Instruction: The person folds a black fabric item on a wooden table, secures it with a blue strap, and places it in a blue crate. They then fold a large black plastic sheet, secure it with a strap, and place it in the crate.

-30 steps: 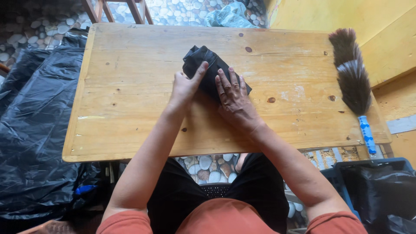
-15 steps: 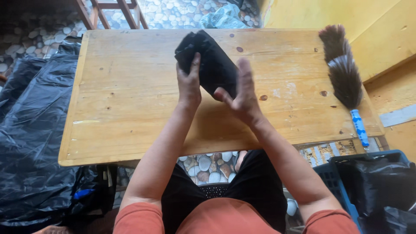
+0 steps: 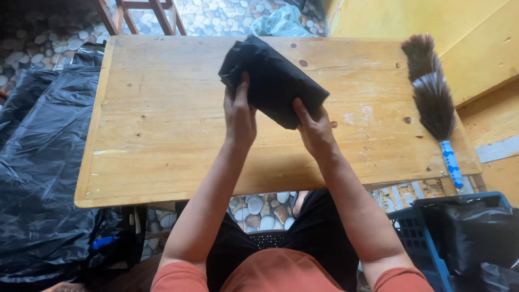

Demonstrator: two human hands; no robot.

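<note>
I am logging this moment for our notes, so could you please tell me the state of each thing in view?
Black folded bundle: lifted off the table, held at both ends.
Left hand: gripping the bundle.
Right hand: gripping the bundle.
Feather duster: lying flat on the wooden table, untouched.
Blue crate: lined with black plastic.

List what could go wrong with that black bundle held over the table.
The folded black bundle is held up by both hands' fingertips, left hand and right hand; it could slip or unfold. The feather duster lies at the wooden table edge, its handle overhanging; a nudge might knock it off.
</note>
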